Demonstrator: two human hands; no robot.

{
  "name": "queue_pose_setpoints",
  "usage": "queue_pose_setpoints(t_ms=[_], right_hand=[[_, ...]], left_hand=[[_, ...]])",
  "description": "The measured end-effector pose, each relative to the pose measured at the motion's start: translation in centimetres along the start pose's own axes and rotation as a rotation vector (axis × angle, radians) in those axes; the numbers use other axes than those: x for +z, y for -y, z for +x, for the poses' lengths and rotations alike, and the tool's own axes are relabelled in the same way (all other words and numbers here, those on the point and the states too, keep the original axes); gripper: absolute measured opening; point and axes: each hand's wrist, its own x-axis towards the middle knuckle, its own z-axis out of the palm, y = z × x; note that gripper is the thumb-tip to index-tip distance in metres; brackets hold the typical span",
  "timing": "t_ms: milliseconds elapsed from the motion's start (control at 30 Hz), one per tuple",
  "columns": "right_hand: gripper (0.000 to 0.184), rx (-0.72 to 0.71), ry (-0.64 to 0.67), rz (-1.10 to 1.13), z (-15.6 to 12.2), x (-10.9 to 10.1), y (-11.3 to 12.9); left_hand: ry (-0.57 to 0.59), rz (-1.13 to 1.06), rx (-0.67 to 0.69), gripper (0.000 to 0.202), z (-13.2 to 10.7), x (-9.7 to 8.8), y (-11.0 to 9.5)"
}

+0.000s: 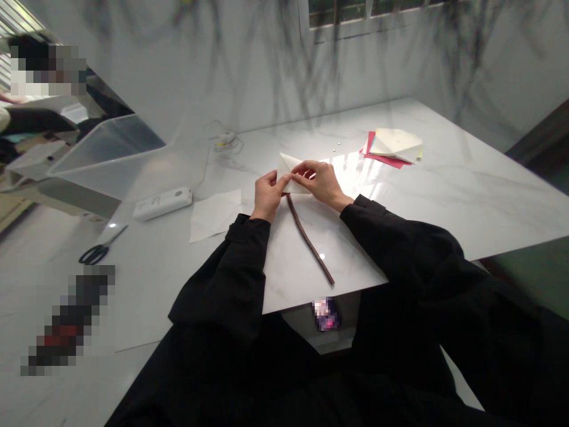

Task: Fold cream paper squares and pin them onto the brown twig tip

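A folded piece of cream paper [288,168] lies on the white marble table [466,190] in front of me. My left hand [267,194] pinches its left edge with fingers closed. My right hand [320,181] presses on its right part, fingers curled over the fold. A thin brown stick [309,239] runs from under the paper toward the table's near edge. Both arms wear black sleeves.
A stack of red, cream and yellow sheets [393,147] lies at the far right. A pale sheet [216,213], a white remote-like device [162,203] and black scissors [100,249] lie on the left. A clear plastic box [111,151] stands far left. A person sits beyond it.
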Motion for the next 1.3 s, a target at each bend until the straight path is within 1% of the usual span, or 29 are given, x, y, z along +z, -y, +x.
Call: queue_pose_setpoints(t_ms=[100, 200, 267, 400, 500, 567, 633, 733, 767, 833, 900, 967, 1067, 1200, 1300], right_hand=[[0.021, -0.022, -0.002, -0.027, 0.1, 0.1, -0.2], [0.019, 0.009, -0.006, -0.003, 0.1, 0.1, -0.5], [0.018, 0.055, 0.010, 0.052, 0.1, 0.3, -0.7], [0.021, 0.206, 0.057, 0.240, 0.3, 0.6, -0.8], [0.022, 0.286, 0.042, 0.390, 0.6, 0.5, -0.5], [0.022, 0.300, 0.020, 0.412, 0.8, 0.0, -0.5], [0.018, 0.247, -0.015, 0.294, 1.1, -0.8, -0.9], [0.007, 0.114, -0.056, -0.075, 1.2, -1.9, -2.1], [0.005, 0.092, -0.047, -0.195, 1.2, -2.1, -2.5], [0.010, 0.080, -0.008, -0.386, 1.0, -2.1, -3.2], [0.015, 0.073, 0.027, -0.522, 1.0, -2.0, -3.6], [0.018, 0.068, 0.039, -0.622, 1.2, -2.1, -3.8], [0.021, 0.100, 0.022, -0.734, 1.9, -3.1, -4.2], [0.024, 0.175, -0.055, -0.811, 3.0, -5.2, -5.4], [0.025, 0.198, -0.085, -0.807, 3.4, -6.0, -6.0]], left_hand=[[0.004, 0.025, 0.023, 0.045, 0.1, -0.1, 0.2], [-0.004, 0.031, 0.037, 0.046, 0.1, -0.2, 0.2], [-0.020, 0.048, 0.059, 0.045, 0.1, -0.2, 0.1], [-0.044, 0.082, 0.116, 0.040, 0.3, -0.2, 0.1], [-0.088, 0.097, 0.102, 0.038, 0.5, -0.3, 0.2], [-0.153, 0.106, 0.073, 0.036, 0.6, -0.5, 0.1], [-0.235, 0.076, 0.024, 0.036, 0.8, -0.8, 0.0], [-0.339, -0.066, -0.083, 0.036, 1.1, -1.3, -0.3], [-0.364, -0.124, -0.119, 0.036, 1.2, -1.4, -0.4], [-0.390, -0.225, -0.181, 0.035, 1.3, -1.7, -0.6], [-0.381, -0.294, -0.227, 0.033, 1.2, -1.9, -0.8], [-0.331, -0.335, -0.251, 0.031, 1.0, -1.9, -0.9], [-0.249, -0.359, -0.253, 0.040, 0.6, -1.8, -0.9], [-0.208, -0.341, -0.234, 0.056, 0.4, -1.6, -0.8], [-0.221, -0.296, -0.198, 0.053, 0.5, -1.7, -0.5]])
